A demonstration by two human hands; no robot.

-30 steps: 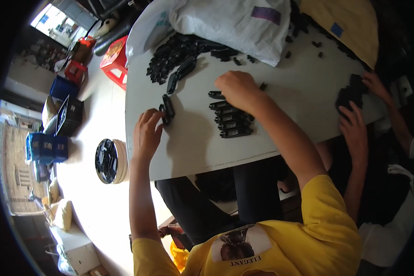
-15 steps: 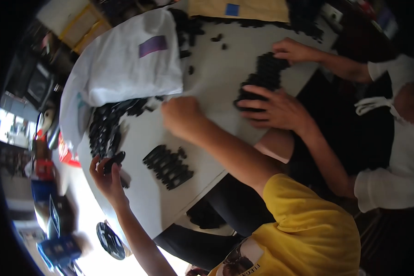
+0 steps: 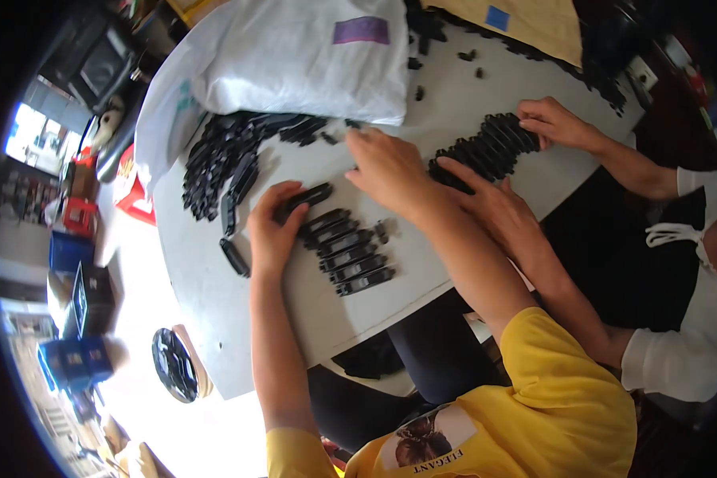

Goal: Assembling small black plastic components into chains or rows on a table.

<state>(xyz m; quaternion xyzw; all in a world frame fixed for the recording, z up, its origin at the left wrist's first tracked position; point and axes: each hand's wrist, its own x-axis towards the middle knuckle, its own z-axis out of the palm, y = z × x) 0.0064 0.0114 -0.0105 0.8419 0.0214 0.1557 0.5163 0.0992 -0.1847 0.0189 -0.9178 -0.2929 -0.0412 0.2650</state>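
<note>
at the left, a long black piece held between thumb and bent fingers of the left hand, close by the far end of a row of similar black pieces. by its slim shape, probably best gripped lightly along the long sides, ends left free. take care not to nudge the row with the palm; keep edges parallel. farther right, the right hand, half curled, fingertips near small black parts beside the white bag; cannot tell whether anything sits between those fingertips. likely wise to lift that forearm clear of a co-worker's hands, very close alongside.

across the pale grey bench, left to right: a dark heap partly under the bag, a loose black piece near the left wrist, then a second black row under the co-worker's hands, with a tan bag behind.

around the room: a blue bin, a red stool, a round tub of black pieces on the bright floor; far right, deep shadow.
</note>
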